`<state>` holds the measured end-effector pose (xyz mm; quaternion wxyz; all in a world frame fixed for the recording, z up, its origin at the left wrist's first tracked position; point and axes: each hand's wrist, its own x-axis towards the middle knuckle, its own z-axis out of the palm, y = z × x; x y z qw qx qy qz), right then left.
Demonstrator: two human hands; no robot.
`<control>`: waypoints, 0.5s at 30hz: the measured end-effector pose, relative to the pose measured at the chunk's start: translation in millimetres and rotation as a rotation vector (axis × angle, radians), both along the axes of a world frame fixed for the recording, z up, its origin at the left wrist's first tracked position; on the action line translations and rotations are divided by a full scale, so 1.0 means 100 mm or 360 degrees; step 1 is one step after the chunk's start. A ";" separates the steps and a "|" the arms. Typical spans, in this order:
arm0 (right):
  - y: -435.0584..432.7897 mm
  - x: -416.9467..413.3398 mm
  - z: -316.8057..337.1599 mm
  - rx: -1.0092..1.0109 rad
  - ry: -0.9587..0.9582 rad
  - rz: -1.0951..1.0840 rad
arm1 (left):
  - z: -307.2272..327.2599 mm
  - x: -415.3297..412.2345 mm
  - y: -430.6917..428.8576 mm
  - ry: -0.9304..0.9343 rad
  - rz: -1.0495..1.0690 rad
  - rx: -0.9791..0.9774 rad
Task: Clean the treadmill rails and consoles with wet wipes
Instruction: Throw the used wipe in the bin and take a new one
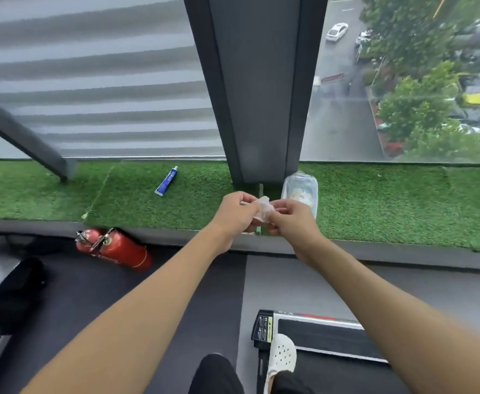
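Two hands meet out in front of us, over the green ledge [375,200]. Our left hand [236,211] pinches one end of a small white wipe [263,210] with curled fingers. Our right hand [290,220] pinches the other end the same way. The wipe is bunched up between them, and both hands touch it.

Just behind our right hand lies the pack [299,191]. It is clear and soft, and it lies flat on the grass of the ledge. It sits right beside the foot of a wide grey pillar [261,95].

To the left, well apart from our hands, a blue and white tube [167,181] lies on the same grass. Below the ledge, a red extinguisher [113,248] lies on its side on the dark floor [91,294].

Low on the right we see one end of the treadmill [318,334], with its black belt. Our white shoe [280,354] with little holes stands at its left edge.

Left of the pillar hangs a grey striped blind [91,81]. Right of it, a window [346,123] looks far down on a wet road, cars [336,32] and green trees [415,106].
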<state>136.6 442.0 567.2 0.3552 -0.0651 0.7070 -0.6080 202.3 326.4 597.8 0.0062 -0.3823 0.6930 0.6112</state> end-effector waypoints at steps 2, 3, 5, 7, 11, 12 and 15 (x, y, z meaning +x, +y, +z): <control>-0.13 -0.19 -0.19 0.0019 -0.0072 -0.0134 | -0.15 -0.23 -0.17 -0.0025 -0.0113 -0.0013; -0.20 -0.28 -0.31 0.0009 -0.0121 -0.0190 | -0.25 -0.36 -0.26 -0.0029 -0.0184 -0.0044; -0.35 -0.45 -0.63 -0.0033 -0.0244 -0.0334 | -0.53 -0.63 -0.47 -0.0038 -0.0345 -0.0116; -0.54 -0.65 -1.00 -0.0109 -0.0335 -0.0515 | -0.92 -0.97 -0.72 -0.0049 -0.0457 -0.0163; -1.01 -1.14 -2.16 -0.0155 -0.0424 -0.0902 | -2.22 -1.78 -1.12 -0.0048 -0.0729 -0.0138; -1.12 -1.26 -2.52 -0.0150 -0.0443 -0.1003 | -2.62 -1.97 -1.20 -0.0037 -0.0785 -0.0125; -1.38 -1.68 -3.45 -0.0104 -0.0481 -0.1306 | -3.60 -2.42 -1.38 -0.0048 -0.0915 -0.0036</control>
